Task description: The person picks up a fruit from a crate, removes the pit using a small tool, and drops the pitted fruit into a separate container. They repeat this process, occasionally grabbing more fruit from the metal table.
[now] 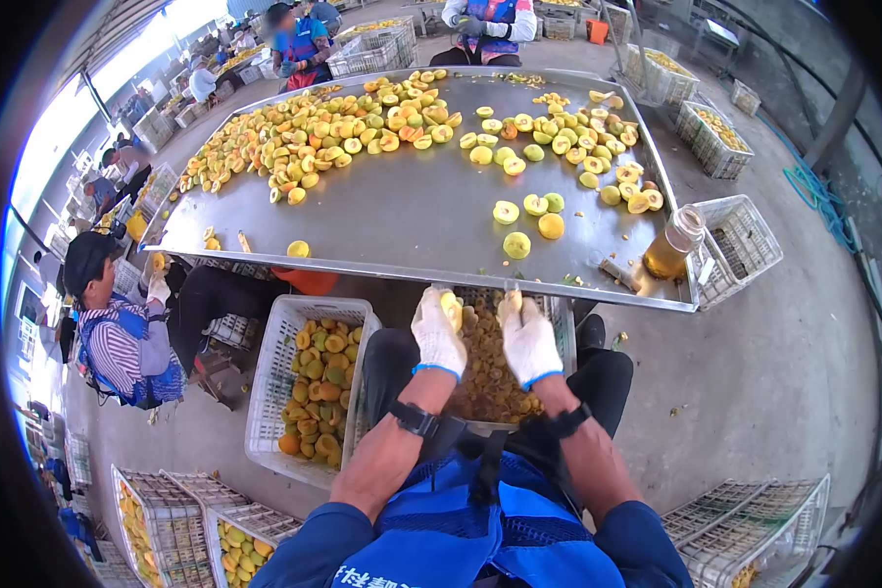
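My left hand (439, 331), in a white glove, is closed on a yellow fruit piece (451, 310) near the table's front edge. To its right, my right hand (527, 335), also gloved, has its fingers pressed together around something small that I cannot make out. Both hands are above a crate of brown pits and scraps (487, 377) between my knees. Cut fruit halves (515, 245) lie on the metal table (392, 230) just beyond the hands, with a large heap of fruit (314, 142) at the back left.
A crate of fruit halves (269, 392) stands left of my knees. A jar of amber liquid (668, 245) is at the table's right corner, beside a white crate (745, 245). A co-worker (132, 343) sits at the left; others sit beyond the table.
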Available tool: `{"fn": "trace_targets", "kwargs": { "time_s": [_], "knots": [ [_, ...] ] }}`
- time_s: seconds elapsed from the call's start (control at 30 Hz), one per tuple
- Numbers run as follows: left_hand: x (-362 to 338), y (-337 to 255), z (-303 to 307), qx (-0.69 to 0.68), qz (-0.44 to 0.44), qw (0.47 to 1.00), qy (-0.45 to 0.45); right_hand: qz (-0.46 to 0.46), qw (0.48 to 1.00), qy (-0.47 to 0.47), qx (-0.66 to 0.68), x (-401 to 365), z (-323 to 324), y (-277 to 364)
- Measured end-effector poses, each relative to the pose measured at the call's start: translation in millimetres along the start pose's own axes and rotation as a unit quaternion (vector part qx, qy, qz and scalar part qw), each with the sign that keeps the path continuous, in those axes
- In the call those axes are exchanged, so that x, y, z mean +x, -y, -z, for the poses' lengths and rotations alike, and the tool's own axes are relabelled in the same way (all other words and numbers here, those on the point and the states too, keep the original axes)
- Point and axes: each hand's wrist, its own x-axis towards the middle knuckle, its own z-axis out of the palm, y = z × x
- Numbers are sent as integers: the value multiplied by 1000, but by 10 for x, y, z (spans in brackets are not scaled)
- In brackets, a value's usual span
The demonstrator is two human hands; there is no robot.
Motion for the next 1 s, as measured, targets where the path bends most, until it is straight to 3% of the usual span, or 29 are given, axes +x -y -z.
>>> {"fn": "trace_targets", "kwargs": {
  "time_s": [0.03,0.1,0.2,0.3,0.43,0.57,0.6,0.63,0.77,0.83,0.87,0.93,1.0],
  "knots": [
    [35,5,81,-20,45,999,12,10,1000,-14,15,182,48,-87],
    [87,-28,233,-72,143,985,64,27,975,-38,-216,518,322,65],
    [5,-110,249,-98,197,969,110,74,946,-73,-308,1164,494,-274],
    [-14,-101,237,-99,200,967,127,51,918,-10,-394,1506,622,-452],
    [-2,-81,269,-139,257,942,165,-19,897,86,-434,1773,682,-744],
    [88,75,352,-158,270,938,149,25,870,168,-462,1752,887,-679],
    [91,64,339,-135,266,946,128,10,884,181,-430,1664,994,-453],
    [80,45,314,-112,263,952,106,46,907,102,-407,1760,1050,-728],
    [37,2,294,-112,265,952,102,31,878,-79,-471,1647,1436,-636],
    [37,35,306,-142,285,939,133,-50,851,-56,-519,1702,1534,-840],
    [25,51,300,-146,284,939,132,-48,852,-57,-519,1717,1603,-974],
    [8,62,285,-156,283,936,140,-40,865,44,-499,1749,1679,-1200],
    [-21,38,270,-164,283,935,137,-30,872,41,-487,1738,1689,-1221]
  ]
}}
